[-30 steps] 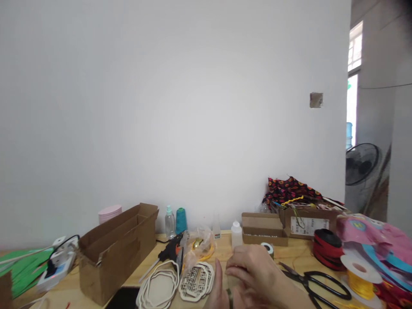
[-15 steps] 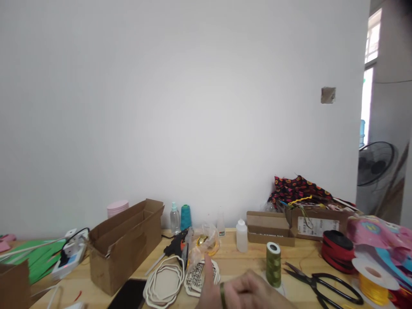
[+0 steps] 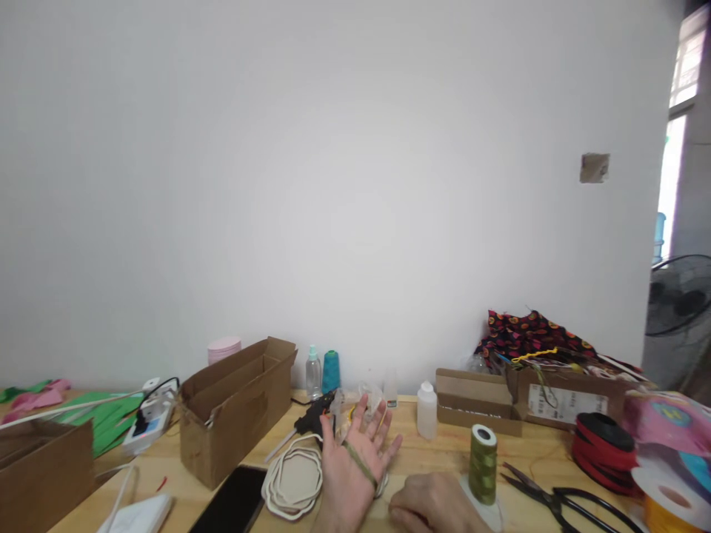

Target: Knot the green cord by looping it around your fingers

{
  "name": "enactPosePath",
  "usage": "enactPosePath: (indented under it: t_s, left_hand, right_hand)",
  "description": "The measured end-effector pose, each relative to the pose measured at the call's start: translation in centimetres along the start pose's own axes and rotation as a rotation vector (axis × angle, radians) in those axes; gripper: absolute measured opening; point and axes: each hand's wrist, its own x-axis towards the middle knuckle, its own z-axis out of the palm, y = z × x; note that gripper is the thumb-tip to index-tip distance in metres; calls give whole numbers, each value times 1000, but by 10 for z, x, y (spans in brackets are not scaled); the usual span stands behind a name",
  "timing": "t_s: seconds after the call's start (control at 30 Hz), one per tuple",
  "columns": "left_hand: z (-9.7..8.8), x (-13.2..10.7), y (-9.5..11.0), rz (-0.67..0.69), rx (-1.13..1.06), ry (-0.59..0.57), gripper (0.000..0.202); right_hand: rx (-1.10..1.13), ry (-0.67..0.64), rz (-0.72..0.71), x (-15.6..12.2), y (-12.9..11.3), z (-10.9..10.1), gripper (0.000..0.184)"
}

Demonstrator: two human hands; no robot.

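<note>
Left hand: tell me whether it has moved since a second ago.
Yes. The left hand has gone forward, fingers spread, toward the glue gun; earlier it lay curled near the table's front edge.

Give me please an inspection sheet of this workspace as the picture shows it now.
Surface: wooden table, crowded.
Job's things: olive thread spool upright; olive thread across left hand.
Clutter: cardboard box, scissors, glue gun, white bottle, phone, red ribbon roll.
Hands: left hand open, fingers spread; right hand low beside the spool, grip unclear.
Cables: black cable at power strip.
Surroundings: white wall, fan.
</note>
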Motion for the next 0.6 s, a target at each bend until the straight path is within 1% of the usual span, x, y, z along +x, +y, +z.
enactPosePath:
  t_s: [0.07,0.17,0.23,0.27,0.37,0.4,0.43,0.5,0.6]
  left_hand:
    - [2,-1,-4,-29,41,26,63]
    - [6,-3,-15,-75,122,101,64]
    - [9,-4,-24,-117,154,149,68]
    - [10,-5,-29,-161,157,148,69]
    - [11,-6,-44,-337,146,65,69]
    - [9,-7,-48,-371,149,30,69]
    - [6,-7,-53,-380,156,-11,69]
    - [0,-10,-61,-354,163,-100,67]
    - [-11,-16,-66,-323,152,-196,65]
  right_hand:
    - [-56,37,-79,3,5,0,39]
    - [-101,149,-181,5,11,-3,42]
    - [-110,204,-190,5,11,-8,40]
    - [-107,221,-175,5,11,-11,38]
    - [-96,265,-133,3,11,-19,34]
    - [-93,270,-119,2,11,-21,33]
    - [-92,269,-98,1,12,-22,32]
    - [-86,252,-59,0,16,-22,33]
    - [-70,257,-31,0,20,-21,38]
